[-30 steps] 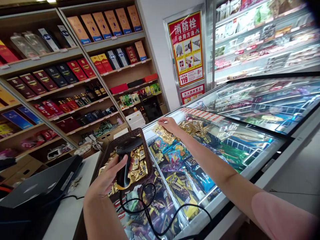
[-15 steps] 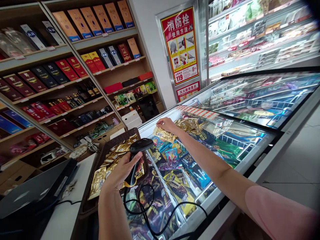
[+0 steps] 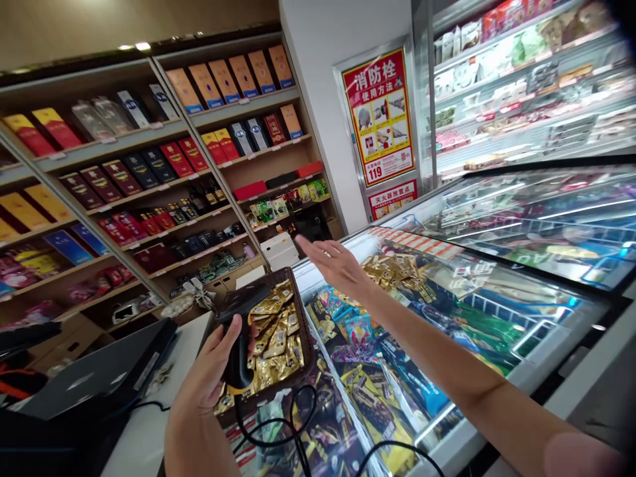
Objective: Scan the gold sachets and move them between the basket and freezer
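The gold packet held half a second ago has been let go, and the right hand (image 3: 338, 264) is now raised with fingers spread, empty, above the freezer lid (image 3: 497, 291). The black scanner (image 3: 238, 331) is gripped by the left hand (image 3: 211, 371), beside the gold packets in the brown basket (image 3: 308, 344), well apart from the right hand.

The left hand (image 3: 209, 374) is raised on a bent forearm, palm turned inward, its fingers and thumb wrapped in a closed grip. The right arm stretches forward, nearly straight, well beyond that grip. The right hand (image 3: 338, 265) is open, palm down, fingers spread and holding nothing.
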{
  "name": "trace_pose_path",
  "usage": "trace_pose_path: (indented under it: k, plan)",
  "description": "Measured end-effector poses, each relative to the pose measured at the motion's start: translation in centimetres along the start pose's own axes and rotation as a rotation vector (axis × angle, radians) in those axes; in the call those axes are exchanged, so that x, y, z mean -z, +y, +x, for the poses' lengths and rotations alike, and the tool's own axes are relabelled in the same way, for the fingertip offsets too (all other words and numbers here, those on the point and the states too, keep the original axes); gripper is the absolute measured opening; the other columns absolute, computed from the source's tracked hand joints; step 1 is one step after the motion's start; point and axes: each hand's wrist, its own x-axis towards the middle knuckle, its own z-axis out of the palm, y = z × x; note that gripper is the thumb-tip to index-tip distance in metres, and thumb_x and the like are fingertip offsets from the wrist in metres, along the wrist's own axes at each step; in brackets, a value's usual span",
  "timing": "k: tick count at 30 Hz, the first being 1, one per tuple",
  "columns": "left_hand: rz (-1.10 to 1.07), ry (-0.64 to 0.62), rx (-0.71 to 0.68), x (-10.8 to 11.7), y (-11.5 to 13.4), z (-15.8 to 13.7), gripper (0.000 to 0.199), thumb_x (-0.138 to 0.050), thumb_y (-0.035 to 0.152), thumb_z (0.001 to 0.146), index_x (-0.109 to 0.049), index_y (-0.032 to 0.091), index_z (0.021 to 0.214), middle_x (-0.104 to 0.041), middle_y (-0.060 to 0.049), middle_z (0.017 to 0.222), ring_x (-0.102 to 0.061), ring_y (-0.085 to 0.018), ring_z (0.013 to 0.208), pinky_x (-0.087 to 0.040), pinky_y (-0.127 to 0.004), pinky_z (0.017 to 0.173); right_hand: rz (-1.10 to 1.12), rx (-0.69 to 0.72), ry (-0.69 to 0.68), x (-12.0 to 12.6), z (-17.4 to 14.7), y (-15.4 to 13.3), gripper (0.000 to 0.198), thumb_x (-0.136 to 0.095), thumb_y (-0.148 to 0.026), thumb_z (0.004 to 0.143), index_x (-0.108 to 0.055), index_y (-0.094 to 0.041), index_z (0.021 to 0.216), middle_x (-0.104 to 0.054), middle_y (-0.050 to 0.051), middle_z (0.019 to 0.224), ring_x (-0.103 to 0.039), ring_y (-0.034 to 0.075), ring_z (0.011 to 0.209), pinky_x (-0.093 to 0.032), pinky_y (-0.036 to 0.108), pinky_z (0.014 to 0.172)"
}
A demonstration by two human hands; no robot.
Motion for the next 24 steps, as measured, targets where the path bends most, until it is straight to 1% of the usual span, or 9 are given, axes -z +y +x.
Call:
trace_pose_path:
  k: [1,4,7,9,12,15,18,21,24]
  plan:
    - [-0.026,0.012,-0.013,0.6,-0.2,-0.1,0.046,-0.073,0.065,0.069,-0.065,0.022,0.084,-0.064,-0.001,0.066,-0.059,-0.019,0.060,-0.044,-0.025,0.051,0.037,0.098,0.045,1.1,0.4,-1.1,0.057,-0.031,-0.008,0.100,-0.025,-0.020,0.156,-0.047,0.003,0.151,-0.052,0.019,0.125,-0.038,0.039,0.110]
    - [-0.065,0.044,-0.015,1.8,-0.5,-0.5,0.044,-0.071,0.064,0.071,-0.066,0.023,0.085,-0.067,-0.002,0.072,-0.059,-0.017,0.060,-0.045,-0.025,0.051,0.093,0.294,0.019,3.5,0.5,-3.8,0.059,-0.035,-0.011,0.101,-0.024,-0.028,0.156,-0.050,-0.004,0.148,-0.046,0.014,0.132,-0.032,0.034,0.116]
    - [-0.086,0.069,0.000,1.9,-0.6,-0.7,0.045,-0.071,0.064,0.073,-0.067,0.022,0.087,-0.068,-0.003,0.076,-0.059,-0.015,0.061,-0.045,-0.023,0.051,0.112,0.374,-0.074,4.4,0.0,-5.1,0.061,-0.038,-0.012,0.101,-0.025,-0.036,0.155,-0.049,-0.010,0.148,-0.044,0.011,0.134,-0.030,0.031,0.118]
    - [-0.101,0.059,-0.006,1.7,-0.6,-0.8,0.046,-0.071,0.063,0.073,-0.067,0.020,0.088,-0.067,-0.002,0.076,-0.058,-0.013,0.062,-0.045,-0.022,0.053,0.112,0.411,-0.080,4.5,-0.3,-5.4,0.062,-0.040,-0.012,0.100,-0.025,-0.039,0.154,-0.049,-0.012,0.147,-0.044,0.010,0.134,-0.029,0.029,0.119]
    - [-0.100,0.049,-0.018,1.5,-0.6,-0.7,0.048,-0.071,0.062,0.073,-0.067,0.017,0.088,-0.067,-0.003,0.077,-0.056,-0.012,0.062,-0.045,-0.021,0.055,0.101,0.448,-0.001,4.1,-0.4,-5.4,0.064,-0.047,-0.012,0.098,-0.029,-0.041,0.152,-0.051,-0.013,0.146,-0.044,0.010,0.134,-0.032,0.027,0.117]
    - [-0.070,0.038,-0.014,1.5,-0.8,-0.5,0.052,-0.069,0.065,0.073,-0.068,0.016,0.090,-0.067,-0.005,0.079,-0.056,-0.013,0.064,-0.045,-0.021,0.054,0.042,0.491,0.182,3.6,-0.3,-5.5,0.061,-0.055,-0.016,0.095,-0.038,-0.038,0.149,-0.049,-0.011,0.148,-0.041,0.010,0.136,-0.036,0.025,0.114]
    - [-0.068,0.013,-0.027,1.7,-1.0,-0.4,0.053,-0.068,0.065,0.075,-0.068,0.015,0.092,-0.064,-0.004,0.075,-0.055,-0.014,0.065,-0.044,-0.021,0.055,-0.060,0.505,0.349,3.2,-0.2,-5.5,0.053,-0.057,-0.020,0.094,-0.047,-0.034,0.143,-0.044,-0.012,0.152,-0.035,0.010,0.140,-0.036,0.025,0.114]
    - [-0.087,0.014,-0.046,1.9,-1.3,-0.2,0.051,-0.068,0.064,0.075,-0.068,0.016,0.094,-0.064,-0.004,0.079,-0.055,-0.013,0.066,-0.045,-0.022,0.058,-0.103,0.502,0.376,3.0,-0.2,-5.6,0.051,-0.059,-0.021,0.092,-0.051,-0.034,0.140,-0.044,-0.013,0.151,-0.033,0.009,0.141,-0.037,0.025,0.114]
    - [-0.100,0.023,-0.038,2.0,-1.5,-0.1,0.053,-0.070,0.064,0.073,-0.068,0.016,0.096,-0.066,-0.005,0.085,-0.054,-0.012,0.065,-0.045,-0.022,0.056,-0.110,0.500,0.380,3.0,-0.2,-5.6,0.048,-0.060,-0.021,0.091,-0.054,-0.033,0.137,-0.046,-0.012,0.150,-0.033,0.009,0.141,-0.037,0.024,0.114]
